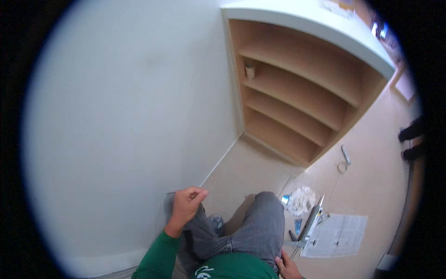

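Note:
My left hand (190,202) is raised over my left knee beside the white wall (116,116), its fingers curled together; whatever may be inside them is hidden. My right hand (286,266) rests at the side of my right thigh (260,223), fingers loosely extended. Right of that thigh, a long metal tool (312,218) lies by a printed paper sheet (346,235), with a small blue item (298,226) and a crumpled white pile (302,201) nearby.
An open wooden shelf unit (292,79) with a white top stands against the wall, a small cup (250,70) on a shelf. A silver tool (345,154) and a tape roll (342,167) lie on the tiled floor (232,169). Another person's dark shoes (411,132) show at far right.

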A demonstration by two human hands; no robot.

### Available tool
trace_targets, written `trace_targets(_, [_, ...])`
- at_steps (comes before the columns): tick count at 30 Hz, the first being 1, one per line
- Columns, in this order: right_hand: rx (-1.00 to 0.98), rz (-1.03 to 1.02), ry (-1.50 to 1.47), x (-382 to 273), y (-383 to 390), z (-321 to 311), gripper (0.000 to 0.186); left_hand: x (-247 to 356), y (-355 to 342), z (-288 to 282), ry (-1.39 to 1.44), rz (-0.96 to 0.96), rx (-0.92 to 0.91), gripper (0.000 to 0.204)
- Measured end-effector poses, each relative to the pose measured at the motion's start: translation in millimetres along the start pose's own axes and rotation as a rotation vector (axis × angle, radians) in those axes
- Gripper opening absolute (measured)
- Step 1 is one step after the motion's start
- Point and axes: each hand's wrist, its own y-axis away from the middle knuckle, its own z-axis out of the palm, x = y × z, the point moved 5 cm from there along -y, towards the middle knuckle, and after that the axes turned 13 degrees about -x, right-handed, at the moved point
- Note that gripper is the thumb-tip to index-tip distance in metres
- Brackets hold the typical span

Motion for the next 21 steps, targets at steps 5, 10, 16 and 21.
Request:
trace_targets(5, [0.137, -0.006, 0.544, -80.3, -67.0, -99.4, 0.029, 32.2, -101.5, 21.4, 0.080, 0.211, -0.227, 0.025])
trace_targets(10, [0.589, -0.714, 0.751, -370.4, -151.4, -151.3, 0.020, -5.4, -207.9, 65.5, 0.026, 0.256, -0.335, 0.036])
trace_targets(16, [0.939, -1.222, 1.136, -638.3, -216.8, -146.2, 0.021, -71.1, -228.3, 69.1, -0.379, 0.063, -0.491, 0.051])
trace_targets(21, [1.017, -1.000, 1.291, -734.8, -272.8, -168.2, 0.034, -59.1, -242.6, 61.7, -0.225, 0.143, -0.394, 0.055])
